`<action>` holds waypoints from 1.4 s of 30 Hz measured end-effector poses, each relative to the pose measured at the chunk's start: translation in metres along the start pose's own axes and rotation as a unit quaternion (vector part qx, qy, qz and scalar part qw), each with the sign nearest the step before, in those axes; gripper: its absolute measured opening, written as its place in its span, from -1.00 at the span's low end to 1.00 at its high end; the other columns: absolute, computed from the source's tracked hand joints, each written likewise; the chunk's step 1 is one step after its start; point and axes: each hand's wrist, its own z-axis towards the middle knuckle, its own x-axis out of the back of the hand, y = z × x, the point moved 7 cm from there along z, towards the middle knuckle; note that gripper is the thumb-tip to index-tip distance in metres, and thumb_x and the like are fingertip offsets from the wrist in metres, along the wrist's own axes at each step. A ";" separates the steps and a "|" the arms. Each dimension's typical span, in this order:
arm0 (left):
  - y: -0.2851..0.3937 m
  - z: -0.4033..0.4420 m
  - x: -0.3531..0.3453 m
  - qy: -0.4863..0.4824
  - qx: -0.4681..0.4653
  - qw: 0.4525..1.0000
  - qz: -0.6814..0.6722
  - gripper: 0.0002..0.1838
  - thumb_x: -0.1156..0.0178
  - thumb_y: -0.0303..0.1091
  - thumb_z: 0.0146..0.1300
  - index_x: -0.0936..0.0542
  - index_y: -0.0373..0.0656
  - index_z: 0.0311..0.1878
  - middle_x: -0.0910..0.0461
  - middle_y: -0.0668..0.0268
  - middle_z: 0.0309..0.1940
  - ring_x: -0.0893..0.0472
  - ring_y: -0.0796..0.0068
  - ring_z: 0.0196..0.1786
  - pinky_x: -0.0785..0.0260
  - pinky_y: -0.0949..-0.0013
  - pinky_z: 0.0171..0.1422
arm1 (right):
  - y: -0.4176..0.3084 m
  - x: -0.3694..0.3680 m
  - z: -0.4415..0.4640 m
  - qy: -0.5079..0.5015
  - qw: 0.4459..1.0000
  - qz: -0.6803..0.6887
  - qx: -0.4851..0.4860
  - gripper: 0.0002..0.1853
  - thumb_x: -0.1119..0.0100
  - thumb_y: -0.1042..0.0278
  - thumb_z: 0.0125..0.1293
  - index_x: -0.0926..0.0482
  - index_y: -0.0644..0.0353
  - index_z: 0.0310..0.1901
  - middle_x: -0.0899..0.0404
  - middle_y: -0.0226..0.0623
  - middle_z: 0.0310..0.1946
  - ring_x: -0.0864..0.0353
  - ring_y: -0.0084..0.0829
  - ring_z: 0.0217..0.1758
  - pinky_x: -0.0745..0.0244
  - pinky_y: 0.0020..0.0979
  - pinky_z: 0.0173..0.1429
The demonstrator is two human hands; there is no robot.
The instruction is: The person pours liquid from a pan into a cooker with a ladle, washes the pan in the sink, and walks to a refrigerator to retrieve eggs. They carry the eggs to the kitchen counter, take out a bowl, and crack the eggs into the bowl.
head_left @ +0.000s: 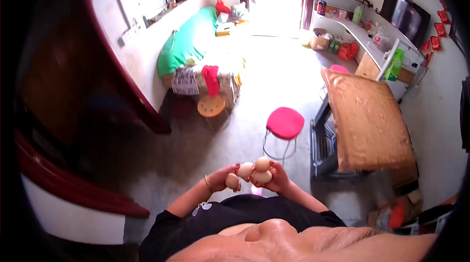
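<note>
My left hand (pixel 224 178), with a bracelet at the wrist, is closed around a brownish egg (pixel 232 181) and a paler egg (pixel 245 170). Close beside it, my right hand (pixel 278 178) grips two more: an upper light-brown egg (pixel 263 164) and a lower cream egg (pixel 262 177). Both hands are held in front of my black top (pixel 264 206), almost meeting in the middle. Whether the pale egg in the left touches those in the right, I cannot tell. Fingers partly hide the eggs.
A red-topped stool (pixel 285 123) stands ahead on the floor. To the right is a table with a brown cover (pixel 369 120). A wooden stool (pixel 211 106) sits by the green-covered furniture (pixel 188 42) at left. Beyond is a bright doorway (pixel 275 2).
</note>
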 end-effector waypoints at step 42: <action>0.865 0.648 0.499 0.009 -0.203 0.972 -0.121 -0.45 -0.17 -0.19 0.20 -0.36 -0.29 0.18 -0.51 -0.02 0.06 -0.61 0.21 -0.27 -0.51 0.23 -0.16 | -0.974 0.411 0.531 0.085 0.945 -0.078 0.307 -0.26 -0.20 0.05 0.21 -0.16 0.14 0.35 -0.42 0.21 0.09 -0.65 -0.16 -0.28 -0.55 -0.39 -0.47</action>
